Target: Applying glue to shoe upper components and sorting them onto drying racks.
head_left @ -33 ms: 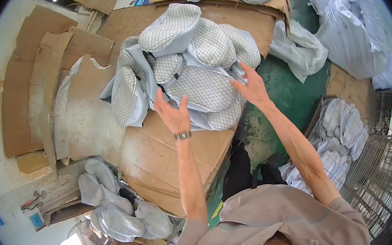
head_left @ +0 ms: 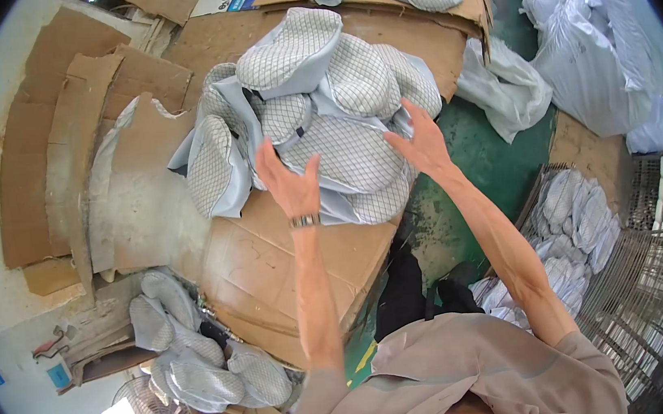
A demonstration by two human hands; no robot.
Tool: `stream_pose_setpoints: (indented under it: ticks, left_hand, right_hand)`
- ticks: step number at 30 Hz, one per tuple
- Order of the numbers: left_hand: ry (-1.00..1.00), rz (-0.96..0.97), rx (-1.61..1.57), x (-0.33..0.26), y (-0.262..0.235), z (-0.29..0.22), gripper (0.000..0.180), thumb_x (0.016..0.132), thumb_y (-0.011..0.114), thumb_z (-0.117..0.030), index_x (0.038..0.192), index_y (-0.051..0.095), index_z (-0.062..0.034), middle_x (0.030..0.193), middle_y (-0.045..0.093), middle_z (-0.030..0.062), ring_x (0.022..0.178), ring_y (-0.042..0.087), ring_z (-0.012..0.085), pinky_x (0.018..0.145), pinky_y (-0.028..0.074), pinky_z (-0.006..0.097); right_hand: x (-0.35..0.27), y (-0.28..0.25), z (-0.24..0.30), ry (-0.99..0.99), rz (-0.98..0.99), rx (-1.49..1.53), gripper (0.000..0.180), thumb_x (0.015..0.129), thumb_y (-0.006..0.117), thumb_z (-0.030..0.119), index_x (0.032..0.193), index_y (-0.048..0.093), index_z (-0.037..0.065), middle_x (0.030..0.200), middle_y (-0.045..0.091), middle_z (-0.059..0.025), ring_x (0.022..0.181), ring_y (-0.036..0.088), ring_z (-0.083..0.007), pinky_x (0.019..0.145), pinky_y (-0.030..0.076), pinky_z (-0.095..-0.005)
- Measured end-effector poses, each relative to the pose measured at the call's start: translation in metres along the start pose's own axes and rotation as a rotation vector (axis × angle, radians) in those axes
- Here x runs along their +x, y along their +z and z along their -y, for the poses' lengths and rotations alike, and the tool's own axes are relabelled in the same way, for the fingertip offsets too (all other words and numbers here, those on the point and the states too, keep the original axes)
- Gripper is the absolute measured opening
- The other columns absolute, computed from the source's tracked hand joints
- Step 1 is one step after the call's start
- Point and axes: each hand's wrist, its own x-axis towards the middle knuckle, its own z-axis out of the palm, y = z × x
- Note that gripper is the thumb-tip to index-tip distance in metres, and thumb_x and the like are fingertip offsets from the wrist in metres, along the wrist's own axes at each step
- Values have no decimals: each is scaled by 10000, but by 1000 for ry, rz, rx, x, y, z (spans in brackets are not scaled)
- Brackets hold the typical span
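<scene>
A heap of rounded, pale grey fabric pieces with a diamond-pattern face and smooth grey edging (head_left: pixel 341 150) lies on the cardboard-topped table in front of me. My left hand (head_left: pixel 290 185), a metal-banded watch (head_left: pixel 304 221) on its wrist, is over the heap's near left part with fingers and thumb apart. At the right side of the heap is my right hand (head_left: pixel 424 146), its fingers also spread. Neither hand grips anything. Whether the fingertips touch the fabric, I cannot tell. One larger piece (head_left: pixel 289 48) rests on top at the far side.
Cardboard (head_left: pixel 289 269) covers the table. More fabric pieces lie on another cardboard surface (head_left: pixel 375 12) beyond, in a pile at lower left (head_left: pixel 202 361), and near a wire rack (head_left: pixel 644 294) at right. White plastic sacks (head_left: pixel 584 55) stand at far right. A fan (head_left: pixel 154 411) is at lower left.
Both hands have shifted slightly forward over the heap, the left a little more. The fabric pieces keep their arrangement.
</scene>
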Motion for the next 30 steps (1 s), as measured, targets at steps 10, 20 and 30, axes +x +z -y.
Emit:
stream_pose_setpoints:
  ticks: [10, 20, 30]
  left_hand:
    - [260, 386, 322, 173, 26, 70, 754, 703, 770, -169, 1405, 508, -248, 1386, 490, 201, 961, 662, 404, 781, 560, 496]
    - [288, -81, -33, 227, -85, -4, 369, 725, 660, -164, 1070, 772, -234, 714, 686, 141, 611, 646, 300, 608, 509, 393]
    - [165, 134, 107, 262, -172, -86, 427, 725, 642, -180, 1128, 763, -251, 892, 769, 44, 806, 706, 166, 770, 537, 301]
  right_hand:
    - [129, 40, 61, -110, 131, -290, 308, 839, 613, 274, 1067, 686, 80, 930, 698, -242, 897, 677, -428, 808, 550, -512]
    - [124, -99, 142, -326, -154, -224, 283, 869, 602, 199, 1104, 699, 75, 830, 690, -184, 768, 677, -358, 743, 526, -460]
    - [-53, -17, 54, -547, 157, -440, 529, 793, 719, 124, 1300, 583, 66, 1385, 560, -118, 1355, 460, -340, 1065, 411, -500]
